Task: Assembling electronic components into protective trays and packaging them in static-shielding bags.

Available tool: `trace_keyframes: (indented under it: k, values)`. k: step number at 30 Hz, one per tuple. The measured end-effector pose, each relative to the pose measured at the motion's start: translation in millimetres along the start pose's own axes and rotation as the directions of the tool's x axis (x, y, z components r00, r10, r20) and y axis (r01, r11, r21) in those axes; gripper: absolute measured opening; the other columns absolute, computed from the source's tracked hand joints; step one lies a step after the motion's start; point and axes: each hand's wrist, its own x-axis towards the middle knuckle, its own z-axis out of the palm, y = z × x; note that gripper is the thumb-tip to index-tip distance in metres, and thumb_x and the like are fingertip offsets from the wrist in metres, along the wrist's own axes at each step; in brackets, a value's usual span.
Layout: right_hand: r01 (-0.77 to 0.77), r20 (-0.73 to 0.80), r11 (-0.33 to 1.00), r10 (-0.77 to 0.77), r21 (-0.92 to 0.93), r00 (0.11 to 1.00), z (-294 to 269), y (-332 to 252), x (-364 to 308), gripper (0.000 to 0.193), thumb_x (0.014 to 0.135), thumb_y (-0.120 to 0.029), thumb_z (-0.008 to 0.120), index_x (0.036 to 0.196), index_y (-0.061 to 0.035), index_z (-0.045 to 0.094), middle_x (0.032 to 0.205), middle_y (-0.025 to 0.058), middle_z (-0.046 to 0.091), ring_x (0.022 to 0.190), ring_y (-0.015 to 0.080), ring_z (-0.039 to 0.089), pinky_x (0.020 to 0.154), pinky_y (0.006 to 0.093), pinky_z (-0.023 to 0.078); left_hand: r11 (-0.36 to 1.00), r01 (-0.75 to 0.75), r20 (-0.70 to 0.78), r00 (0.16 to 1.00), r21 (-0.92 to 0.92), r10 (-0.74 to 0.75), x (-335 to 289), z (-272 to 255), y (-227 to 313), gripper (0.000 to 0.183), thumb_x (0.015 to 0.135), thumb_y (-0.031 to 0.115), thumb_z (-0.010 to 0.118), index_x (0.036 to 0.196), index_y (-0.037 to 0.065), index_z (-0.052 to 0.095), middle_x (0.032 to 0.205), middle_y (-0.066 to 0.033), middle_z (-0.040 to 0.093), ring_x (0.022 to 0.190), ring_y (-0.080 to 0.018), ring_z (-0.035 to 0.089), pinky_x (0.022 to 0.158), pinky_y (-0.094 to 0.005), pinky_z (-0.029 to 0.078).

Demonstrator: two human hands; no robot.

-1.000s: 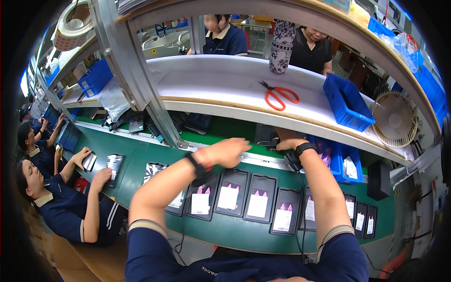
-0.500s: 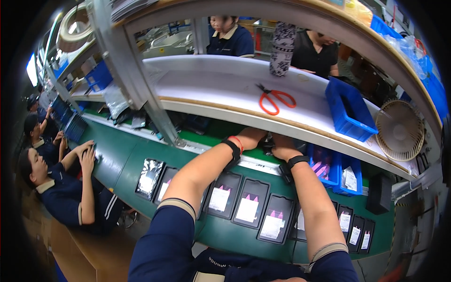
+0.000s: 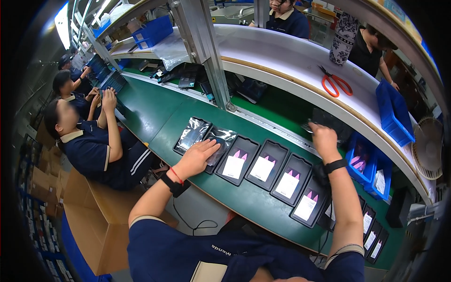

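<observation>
My left hand [image 3: 201, 157] lies with its fingers stretched out on a shiny silvery plastic bag [image 3: 222, 137], which rests over the second black tray from the left end of the row. Beside it, another silvery bag [image 3: 193, 131] sits in the leftmost tray. My right hand [image 3: 325, 141] reaches under the shelf with curled fingers, pinching the edge of a dark glossy plastic bag [image 3: 334, 123]; part of the bag is hidden. Between my arms, black trays [image 3: 246, 175] line the green table, each with a white label card [image 3: 234, 166] and pink pointed shapes.
Above the right hand runs the white shelf [image 3: 282, 54], bearing red-handled cutters [image 3: 336, 84], a patterned bottle [image 3: 343, 40] and a blue bin [image 3: 393, 110]. More blue bins [image 3: 361, 162] stand beneath it. A co-worker [image 3: 94, 141] sits at left near an open cardboard box [image 3: 94, 225].
My left hand has come out from under the shelf to the row's left end, where a silvery bag now covers the second tray. The right hand stays under the shelf. The view has shifted left.
</observation>
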Motion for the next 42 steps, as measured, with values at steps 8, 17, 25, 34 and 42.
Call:
trace_keyframes:
  k: [8, 17, 25, 34, 42]
  values:
    - [0.415, -0.095, 0.884, -0.404, 0.213, 0.91, 12, -203, -51, 0.036, 0.07, -0.011, 0.056, 0.104, -0.0007, 0.06, 0.095, 0.0159, 0.06, 0.091, 0.0311, 0.057, 0.082, 0.0434, 0.043, 0.976, 0.162, 0.234, 0.964, -0.146, -0.125, -9, -11, 15, 0.06, 0.088, 0.044, 0.051, 0.135, 0.008, 0.042, 0.143, -0.0163, 0.035, 0.135, -0.0318, 0.028, 0.109, -0.0521, 0.013]
    - [0.236, 0.117, 0.844, -0.329, 0.482, 0.937, -20, -144, -30, 0.061, 0.08, -0.039, 0.062, 0.127, -0.002, 0.047, 0.13, 0.026, 0.042, 0.122, 0.0405, 0.039, 0.103, 0.049, 0.029, 0.96, 0.003, 0.094, 0.995, -0.281, 0.024, 58, -52, 22, 0.035, 0.082, 0.024, 0.062, 0.109, 0.001, 0.062, 0.125, -0.0247, 0.051, 0.123, -0.0386, 0.043, 0.1, -0.0437, 0.036]
    - [-0.26, 0.501, 0.962, 0.264, -0.079, 0.824, 13, 53, 6, 0.083, 0.062, -0.017, 0.063, 0.138, -0.0062, 0.032, 0.14, 0.0245, 0.031, 0.133, 0.0338, 0.029, 0.109, 0.0502, 0.018, 0.897, -0.302, 0.37, 0.832, -0.323, 0.413, 248, 3, 101, 0.041, 0.078, 0.018, 0.064, 0.113, -0.001, 0.058, 0.119, -0.0203, 0.057, 0.116, -0.0353, 0.049, 0.099, -0.0405, 0.039]
    - [0.04, -0.07, 0.993, -0.047, -0.107, 0.996, -9, 12, -52, 0.015, 0.073, -0.01, 0.053, 0.085, -0.0034, 0.06, 0.076, 0.0111, 0.061, 0.073, 0.0249, 0.061, 0.066, 0.0363, 0.047, 0.869, -0.16, 0.43, 0.818, -0.468, 0.382, 335, 59, 146, 0.072, 0.066, 0.003, 0.056, 0.135, 0.0, 0.036, 0.131, -0.0234, 0.045, 0.122, -0.0328, 0.043, 0.102, -0.0336, 0.035]
    - [0.193, 0.153, 0.978, -0.202, 0.075, 0.967, -23, -105, -141, 0.044, 0.077, -0.021, 0.058, 0.108, 0.0103, 0.057, 0.109, 0.0284, 0.057, 0.107, 0.0393, 0.055, 0.09, 0.0427, 0.045, 0.843, -0.373, 0.323, 0.802, -0.387, 0.503, 359, 122, 185, 0.093, 0.067, 0.044, 0.069, 0.137, -0.003, 0.03, 0.137, -0.0287, 0.034, 0.13, -0.0377, 0.032, 0.108, -0.0378, 0.026]
